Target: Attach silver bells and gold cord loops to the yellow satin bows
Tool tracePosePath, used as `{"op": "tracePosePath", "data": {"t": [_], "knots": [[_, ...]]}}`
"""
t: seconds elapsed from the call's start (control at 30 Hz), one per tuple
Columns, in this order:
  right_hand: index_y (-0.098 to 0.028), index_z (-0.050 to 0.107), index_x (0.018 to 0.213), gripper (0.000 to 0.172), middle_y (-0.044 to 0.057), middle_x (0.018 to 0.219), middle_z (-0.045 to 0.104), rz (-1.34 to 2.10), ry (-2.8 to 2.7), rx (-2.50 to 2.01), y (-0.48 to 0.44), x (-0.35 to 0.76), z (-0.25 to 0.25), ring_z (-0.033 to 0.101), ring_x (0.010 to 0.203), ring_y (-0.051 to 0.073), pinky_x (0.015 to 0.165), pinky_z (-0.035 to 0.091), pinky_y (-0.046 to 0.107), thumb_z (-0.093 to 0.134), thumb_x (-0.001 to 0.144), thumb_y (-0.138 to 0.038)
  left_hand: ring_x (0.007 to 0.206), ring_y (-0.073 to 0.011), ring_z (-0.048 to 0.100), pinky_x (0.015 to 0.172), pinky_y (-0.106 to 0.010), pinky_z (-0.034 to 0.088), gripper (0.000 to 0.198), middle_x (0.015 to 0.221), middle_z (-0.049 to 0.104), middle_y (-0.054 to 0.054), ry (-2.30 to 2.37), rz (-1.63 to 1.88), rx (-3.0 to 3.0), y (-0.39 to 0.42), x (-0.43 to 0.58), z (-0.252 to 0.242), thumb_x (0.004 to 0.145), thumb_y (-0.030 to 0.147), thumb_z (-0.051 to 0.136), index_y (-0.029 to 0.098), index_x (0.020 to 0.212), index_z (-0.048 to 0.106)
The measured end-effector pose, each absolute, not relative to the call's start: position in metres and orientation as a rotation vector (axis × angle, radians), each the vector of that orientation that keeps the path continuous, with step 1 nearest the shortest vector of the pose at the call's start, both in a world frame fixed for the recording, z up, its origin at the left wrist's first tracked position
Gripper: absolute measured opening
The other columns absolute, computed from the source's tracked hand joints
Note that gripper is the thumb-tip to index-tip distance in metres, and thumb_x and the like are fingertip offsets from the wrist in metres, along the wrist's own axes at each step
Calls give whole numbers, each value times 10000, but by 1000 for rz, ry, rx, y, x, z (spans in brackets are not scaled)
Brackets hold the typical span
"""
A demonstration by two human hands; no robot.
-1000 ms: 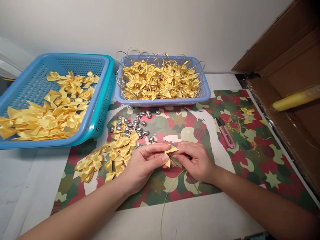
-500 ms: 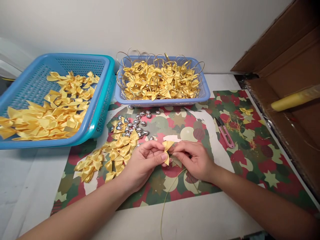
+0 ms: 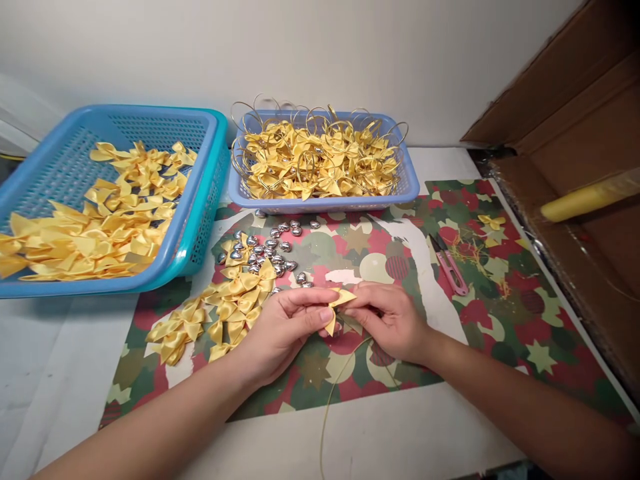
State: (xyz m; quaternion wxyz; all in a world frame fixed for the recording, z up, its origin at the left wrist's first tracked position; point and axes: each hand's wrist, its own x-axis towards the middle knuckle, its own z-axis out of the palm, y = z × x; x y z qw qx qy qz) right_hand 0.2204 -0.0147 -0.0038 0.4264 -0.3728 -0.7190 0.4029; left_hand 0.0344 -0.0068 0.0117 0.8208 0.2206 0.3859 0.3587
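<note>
Between the thumb and fingers of my left hand (image 3: 295, 320) a yellow satin bow (image 3: 340, 300) is pinched over the middle of the mat. My right hand (image 3: 387, 317) is closed in a pinch at the bow's right side, its fingertips touching or nearly touching the ribbon. What sits in that pinch is too small to make out. From beneath the right hand a thin yellowish thread (image 3: 329, 400) curves down to the near edge. Left of my hands lie a pile of yellow bows (image 3: 240, 297) and several shiny silver beads (image 3: 270, 252).
At the left, stacked blue and teal baskets (image 3: 187, 220) hold yellow bows. A lavender-blue basket (image 3: 325, 205) at the back holds bows with gold wire loops. Pink thread snips (image 3: 453, 270) and thread scraps (image 3: 470, 257) lie right on the patterned mat (image 3: 315, 370). A cardboard box (image 3: 565, 120) borders the right.
The bow has turned in my left fingers, its upper wing now pointing right toward my right hand. Both hands stay in nearly the same place.
</note>
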Motion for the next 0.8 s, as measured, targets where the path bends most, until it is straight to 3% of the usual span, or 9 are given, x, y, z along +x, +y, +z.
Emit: {"op": "tracePosePath", "data": {"t": [0.2, 0.43, 0.8], "knots": [[-193, 627, 790, 158, -30, 595, 535, 1004, -1794, -946, -15, 219, -3, 452, 566, 99, 549, 393, 241, 536, 890, -112, 515, -43, 606, 579, -122, 516, 202, 578, 698, 14, 813, 734, 474, -5, 33, 12, 599, 207, 881, 199, 781, 794], [-198, 632, 790, 157, -18, 668, 624, 1058, -1758, -961, -16, 216, 0, 539, 617, 99, 591, 448, 229, 538, 883, -112, 537, -60, 626, 590, -146, 524, 211, 642, 726, 4, 859, 765, 470, -6, 36, 14, 549, 207, 901, 196, 726, 786], [-202, 633, 845, 117, 7, 771, 661, 993, -1755, -1055, -15, 218, 3, 587, 707, 128, 642, 459, 257, 558, 864, -115, 588, -61, 601, 643, -157, 495, 255, 616, 680, 18, 834, 825, 498, -9, 35, 6, 622, 227, 870, 240, 865, 792]]}}
